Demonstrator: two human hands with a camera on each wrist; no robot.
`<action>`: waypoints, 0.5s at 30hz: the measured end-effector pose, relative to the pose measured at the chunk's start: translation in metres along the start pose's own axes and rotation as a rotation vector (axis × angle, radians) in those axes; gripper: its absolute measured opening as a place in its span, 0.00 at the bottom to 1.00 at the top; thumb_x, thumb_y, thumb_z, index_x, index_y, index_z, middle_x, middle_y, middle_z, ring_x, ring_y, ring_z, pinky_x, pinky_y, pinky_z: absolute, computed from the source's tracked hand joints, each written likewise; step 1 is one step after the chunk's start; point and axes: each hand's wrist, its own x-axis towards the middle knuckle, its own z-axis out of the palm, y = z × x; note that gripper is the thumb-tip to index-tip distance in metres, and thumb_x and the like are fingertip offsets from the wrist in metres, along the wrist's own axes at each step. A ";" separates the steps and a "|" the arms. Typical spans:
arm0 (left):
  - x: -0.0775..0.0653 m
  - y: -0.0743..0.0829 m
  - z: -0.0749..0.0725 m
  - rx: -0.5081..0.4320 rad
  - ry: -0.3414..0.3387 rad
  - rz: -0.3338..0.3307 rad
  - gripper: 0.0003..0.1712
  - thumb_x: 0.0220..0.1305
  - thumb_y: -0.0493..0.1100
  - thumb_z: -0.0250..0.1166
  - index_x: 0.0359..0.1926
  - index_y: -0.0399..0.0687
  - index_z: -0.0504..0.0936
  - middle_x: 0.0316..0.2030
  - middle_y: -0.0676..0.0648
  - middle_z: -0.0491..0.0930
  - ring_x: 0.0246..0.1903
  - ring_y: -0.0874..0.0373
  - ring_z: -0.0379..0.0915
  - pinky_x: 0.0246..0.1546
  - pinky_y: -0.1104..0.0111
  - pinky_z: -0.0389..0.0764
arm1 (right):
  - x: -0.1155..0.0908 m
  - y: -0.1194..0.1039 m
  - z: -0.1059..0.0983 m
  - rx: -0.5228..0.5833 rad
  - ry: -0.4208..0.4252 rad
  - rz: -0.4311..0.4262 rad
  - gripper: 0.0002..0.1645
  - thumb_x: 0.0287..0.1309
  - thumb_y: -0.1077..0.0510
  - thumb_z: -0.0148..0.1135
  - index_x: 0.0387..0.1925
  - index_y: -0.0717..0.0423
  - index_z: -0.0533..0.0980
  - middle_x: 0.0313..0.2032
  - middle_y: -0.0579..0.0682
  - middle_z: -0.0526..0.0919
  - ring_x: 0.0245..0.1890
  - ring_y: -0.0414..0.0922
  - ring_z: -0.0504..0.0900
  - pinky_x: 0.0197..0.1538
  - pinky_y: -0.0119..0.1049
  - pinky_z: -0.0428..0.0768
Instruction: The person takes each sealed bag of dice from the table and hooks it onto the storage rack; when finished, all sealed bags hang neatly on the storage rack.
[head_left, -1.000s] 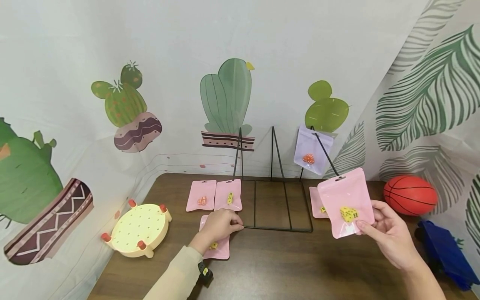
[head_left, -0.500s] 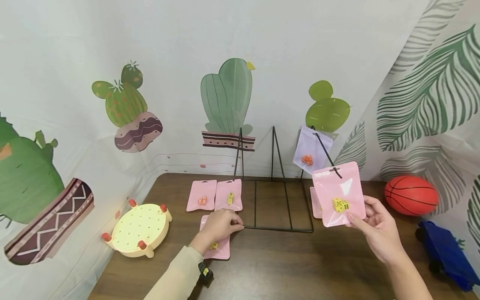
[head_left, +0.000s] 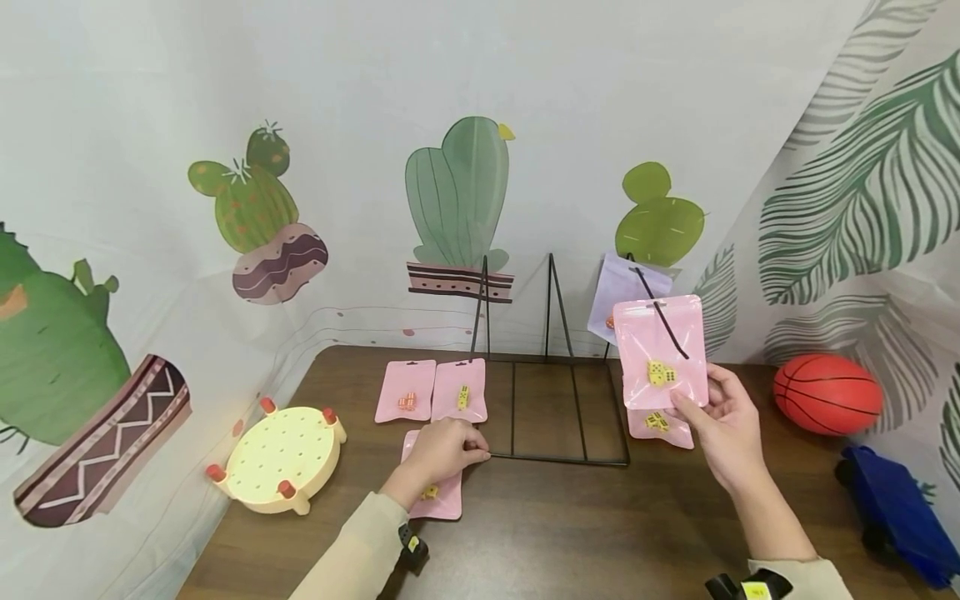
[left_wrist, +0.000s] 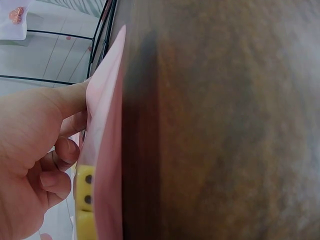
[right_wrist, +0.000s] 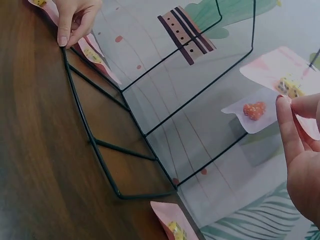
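My right hand (head_left: pixel 723 425) pinches the lower edge of a pink zip bag (head_left: pixel 637 333) with yellow dice inside. A slanted rod of the black wire rack (head_left: pixel 570 460) passes through the bag's hang hole, its tip sticking out in front. Behind it on the same rod hangs a lilac bag (head_left: pixel 611 287) with orange dice (right_wrist: pixel 254 110). My left hand (head_left: pixel 444 450) pinches the front left corner of the rack's base with thumb and fingertips. Under that hand lies another pink bag (head_left: pixel 442 504) with yellow dice, partly hidden by it; it stands close beside the fingers in the left wrist view.
Two pink bags, one with orange dice (head_left: pixel 407 402) and one with yellow dice (head_left: pixel 463 397), lie left of the rack. Another pink bag (head_left: pixel 660 429) lies on its right. A yellow pegged stand (head_left: pixel 281 458), red ball (head_left: pixel 827 393) and blue toy cart (head_left: pixel 896 512) flank the wooden table (head_left: pixel 570 533).
My right hand has moved left and up, sliding the pink bag farther along the rod towards the lilac bag. The left hand stays at the rack corner.
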 end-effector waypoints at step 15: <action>-0.001 0.002 -0.001 -0.009 -0.022 -0.023 0.03 0.63 0.53 0.76 0.33 0.65 0.92 0.30 0.71 0.83 0.38 0.69 0.79 0.40 0.66 0.80 | 0.033 0.020 0.020 -0.028 0.131 0.065 0.25 0.60 0.81 0.61 0.56 0.62 0.71 0.41 0.52 0.85 0.35 0.41 0.88 0.39 0.34 0.86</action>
